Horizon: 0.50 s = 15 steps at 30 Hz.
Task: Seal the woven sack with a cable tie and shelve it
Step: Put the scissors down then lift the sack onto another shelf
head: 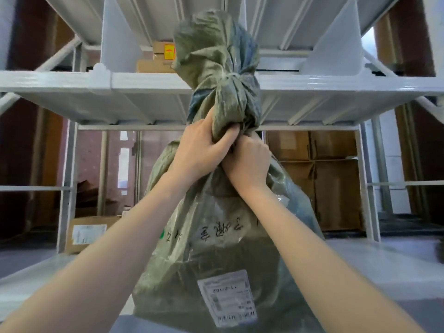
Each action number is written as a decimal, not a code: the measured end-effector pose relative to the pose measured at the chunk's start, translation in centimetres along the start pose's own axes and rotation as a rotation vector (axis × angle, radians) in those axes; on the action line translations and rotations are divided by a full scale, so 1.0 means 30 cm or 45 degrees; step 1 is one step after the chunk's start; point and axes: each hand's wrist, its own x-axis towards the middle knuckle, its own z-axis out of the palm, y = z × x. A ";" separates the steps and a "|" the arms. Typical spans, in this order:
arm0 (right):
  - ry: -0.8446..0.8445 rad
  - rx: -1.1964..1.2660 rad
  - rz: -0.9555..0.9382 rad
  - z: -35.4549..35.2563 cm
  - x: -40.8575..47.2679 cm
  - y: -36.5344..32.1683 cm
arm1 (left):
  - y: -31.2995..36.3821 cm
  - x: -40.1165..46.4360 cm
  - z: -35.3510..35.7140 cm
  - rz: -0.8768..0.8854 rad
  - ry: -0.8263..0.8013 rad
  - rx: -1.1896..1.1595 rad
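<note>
A grey-green woven sack (213, 255) stands upright in front of me, with handwriting and a white label (227, 298) on its front. Its neck is gathered and cinched by a pale cable tie (231, 75), and loose fabric flares above that. My left hand (204, 145) grips the bunched neck below the tie from the left. My right hand (249, 159) grips the same neck just below and to the right, touching the left hand. Both arms reach up from the bottom corners.
A white metal shelving rack (144, 85) rises behind the sack, with upright dividers (115, 37) on the upper level. Cardboard boxes (159, 58) sit on that level. More boxes (86, 233) stand lower left and behind at the right (336, 179).
</note>
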 end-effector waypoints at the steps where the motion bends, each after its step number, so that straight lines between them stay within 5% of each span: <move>1: -0.068 -0.003 -0.010 0.018 -0.013 0.002 | -0.029 -0.013 0.006 0.041 -0.004 0.131; 7: -0.607 -0.019 0.065 -0.014 0.019 0.004 | -0.118 -0.022 -0.003 0.077 -0.008 0.477; 11: -0.264 -0.171 -0.157 -0.160 -0.170 -0.019 | -0.153 -0.029 0.009 0.087 -0.027 0.594; 15: -0.589 -0.318 -0.437 -0.204 -0.497 -0.036 | -0.179 -0.014 0.012 0.032 -0.110 0.695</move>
